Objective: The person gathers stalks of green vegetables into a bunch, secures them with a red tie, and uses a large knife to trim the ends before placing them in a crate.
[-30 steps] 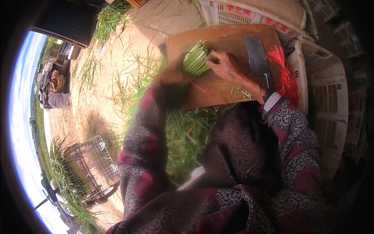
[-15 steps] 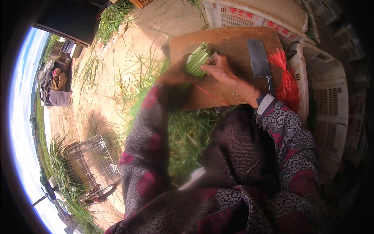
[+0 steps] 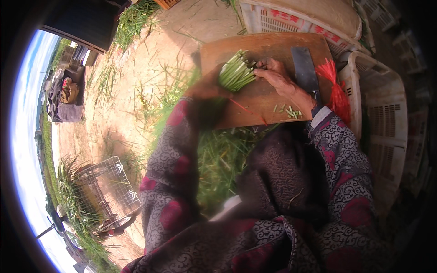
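Green stalks (image 3: 237, 73) gathered over a wooden board (image 3: 259, 45); short pieces (image 3: 292, 112) already cut.
Left hand (image 3: 205, 86) grips them; right hand (image 3: 281, 78) curls at their ends, pinch unclear; red strip (image 3: 247, 109) trails, seemingly untied.

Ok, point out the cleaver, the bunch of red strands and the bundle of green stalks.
Cleaver (image 3: 305, 69): head view, middle of the dark blade.
Bunch of red strands (image 3: 337, 92): head view, near its middle.
Bundle of green stalks (image 3: 237, 73): head view, on the pale stalks.
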{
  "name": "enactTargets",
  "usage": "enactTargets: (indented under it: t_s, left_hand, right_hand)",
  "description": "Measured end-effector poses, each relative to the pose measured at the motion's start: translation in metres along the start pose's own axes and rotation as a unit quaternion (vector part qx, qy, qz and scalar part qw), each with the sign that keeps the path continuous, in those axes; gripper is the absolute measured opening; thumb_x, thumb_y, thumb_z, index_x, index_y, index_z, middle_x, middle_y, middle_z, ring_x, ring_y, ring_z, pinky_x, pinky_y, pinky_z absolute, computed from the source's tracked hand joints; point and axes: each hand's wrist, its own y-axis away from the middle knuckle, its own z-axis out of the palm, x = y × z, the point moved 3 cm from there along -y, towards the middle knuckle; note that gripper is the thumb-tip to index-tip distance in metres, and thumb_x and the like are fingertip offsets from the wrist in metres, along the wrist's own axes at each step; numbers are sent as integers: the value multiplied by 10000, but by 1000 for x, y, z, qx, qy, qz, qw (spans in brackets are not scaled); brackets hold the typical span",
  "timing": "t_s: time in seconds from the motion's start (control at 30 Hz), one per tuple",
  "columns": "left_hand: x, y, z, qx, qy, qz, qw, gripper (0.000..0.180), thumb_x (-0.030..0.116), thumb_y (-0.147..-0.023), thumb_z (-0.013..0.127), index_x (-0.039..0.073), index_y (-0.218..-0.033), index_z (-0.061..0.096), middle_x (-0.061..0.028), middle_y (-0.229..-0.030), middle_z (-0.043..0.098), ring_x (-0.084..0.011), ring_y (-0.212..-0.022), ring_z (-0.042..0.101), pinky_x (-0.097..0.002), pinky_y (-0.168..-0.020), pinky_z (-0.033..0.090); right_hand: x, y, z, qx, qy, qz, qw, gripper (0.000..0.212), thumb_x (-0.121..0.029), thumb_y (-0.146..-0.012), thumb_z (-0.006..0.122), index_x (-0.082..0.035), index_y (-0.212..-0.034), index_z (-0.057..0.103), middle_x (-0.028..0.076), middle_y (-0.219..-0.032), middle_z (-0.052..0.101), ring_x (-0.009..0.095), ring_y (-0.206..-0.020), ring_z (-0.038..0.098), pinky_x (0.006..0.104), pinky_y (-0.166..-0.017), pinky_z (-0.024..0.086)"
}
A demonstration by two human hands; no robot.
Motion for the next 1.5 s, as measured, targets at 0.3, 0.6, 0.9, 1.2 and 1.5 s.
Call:
enactTargets:
  t_s: [0.3, 0.6, 0.9, 1.2, 1.5]
  left_hand:
    - [29, 11, 0, -78, 179, -13, 981, 1017, 349, -813, 802, 14, -1580, 223, -196, -1516, 452, -264, -1421, 405, -372, -1165, 322]
    - [2, -1, 0, -34, 16, -45, 998, 1094, 448, -815, 831, 31, -1595, 188, -217, -1560, 385, -300, -1457, 355, -393, -1187, 302]
    - [13, 1, 0, -56, 66, -73, 994, 1095, 484, -830, 808, -1, -1586, 182, -230, -1555, 387, -299, -1450, 369, -387, -1178, 315]
    - [6, 0, -2, -53, 53, -79, 994, 1064, 506, -846, 784, 5, -1582, 203, -218, -1544, 407, -287, -1436, 386, -380, -1176, 315]
    - [18, 4, -6, -45, 33, -78, 995, 1047, 520, -852, 775, 14, -1582, 220, -211, -1537, 414, -287, -1438, 381, -382, -1174, 316]
  right_hand:
    - [-9, -2, 1, -32, 31, -30, 999, 149, -88, -884, 751, -41, -954, 628, -1, -825, 646, 74, -719, 593, 239, -635, 466]
    - [6, 15, 9, 7, -24, -53, 998, 152, -124, -864, 756, -32, -890, 638, -7, -819, 639, 68, -770, 562, 257, -661, 457]
    - [8, 18, 13, 10, 58, -25, 998, 346, -135, -870, 788, -34, -1117, 569, 34, -883, 692, 73, -779, 581, 241, -679, 464]
    - [18, 24, 30, 80, 49, -59, 994, 406, -130, -869, 783, -43, -1175, 532, 55, -915, 704, 75, -821, 595, 246, -690, 469]
    - [15, 25, 32, 46, 23, -121, 991, 354, -44, -885, 739, -53, -1172, 532, 29, -1005, 650, 76, -907, 593, 246, -768, 495]
